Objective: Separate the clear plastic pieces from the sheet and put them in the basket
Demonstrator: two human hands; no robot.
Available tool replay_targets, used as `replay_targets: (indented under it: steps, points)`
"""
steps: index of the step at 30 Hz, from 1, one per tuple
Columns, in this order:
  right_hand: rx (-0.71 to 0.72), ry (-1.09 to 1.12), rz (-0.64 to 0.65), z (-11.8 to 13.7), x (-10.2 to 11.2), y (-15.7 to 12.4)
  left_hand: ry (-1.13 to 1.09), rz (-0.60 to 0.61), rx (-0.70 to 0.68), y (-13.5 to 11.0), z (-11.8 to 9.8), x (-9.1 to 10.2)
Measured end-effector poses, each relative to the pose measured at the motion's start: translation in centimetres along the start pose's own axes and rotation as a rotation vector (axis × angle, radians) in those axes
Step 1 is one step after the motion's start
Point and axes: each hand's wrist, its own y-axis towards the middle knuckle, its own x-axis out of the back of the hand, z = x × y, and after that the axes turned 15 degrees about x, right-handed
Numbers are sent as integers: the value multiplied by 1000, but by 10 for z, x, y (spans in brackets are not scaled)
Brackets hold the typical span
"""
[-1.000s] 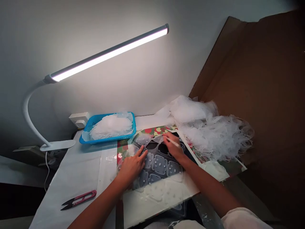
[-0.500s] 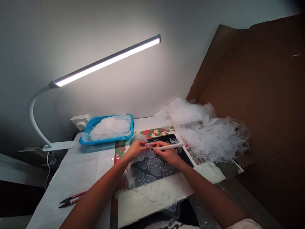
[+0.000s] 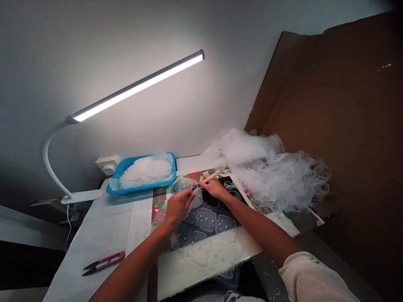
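Observation:
A clear moulded plastic sheet [image 3: 204,222] with rows of rounded square shapes lies on a black mat over a patterned board [image 3: 206,173]. My left hand [image 3: 178,205] pinches a small clear plastic piece [image 3: 195,197] lifted off the sheet's far edge. My right hand [image 3: 215,187] is closed round a thin white stick tool [image 3: 210,176], its near end beside that piece. Both hands meet over the sheet's upper left part.
A blue tray [image 3: 115,187] heaped with clear plastic pieces stands behind left. A big pile of white plastic offcuts [image 3: 277,172] lies at the right against a cardboard wall [image 3: 340,109]. Pink thread snips [image 3: 103,263] rest near left. A white desk lamp [image 3: 135,86] arches above.
A second ago my left hand lay flat on the sheet; it has since lifted and pinched a clear piece. My right hand's tool swung from level to pointing up and away.

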Motion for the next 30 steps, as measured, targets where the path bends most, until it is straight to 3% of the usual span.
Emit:
replay_targets:
  steps: [4,7,10,11,15,19,22,24,27,30]
  points:
    - [-26,-65,-61,-18,15,8,-181,-129,-168,-20,23,22]
    - [18,-84,-122,-14,22,2,-290,-185,-37,-22,41,40]
    - [157,-107,-232,4,13,-24,-334,-15,124,-14,51,49]
    - [203,-92,-205,11,7,-36,-340,50,160,-11,52,50]
    - [382,18,233,22,-9,-89,-308,273,190,-8,54,50]
    - [320,103,369,20,10,-111,-241,391,194,-33,48,58]
    - [182,216,403,25,25,-99,-148,410,205,-51,41,67]
    - [128,243,317,30,22,-80,-60,358,230,-51,35,70]
    - [140,213,131,34,-4,-47,112,179,246,-34,30,69]
    - [216,127,69,29,-36,-24,212,22,273,-13,28,63]
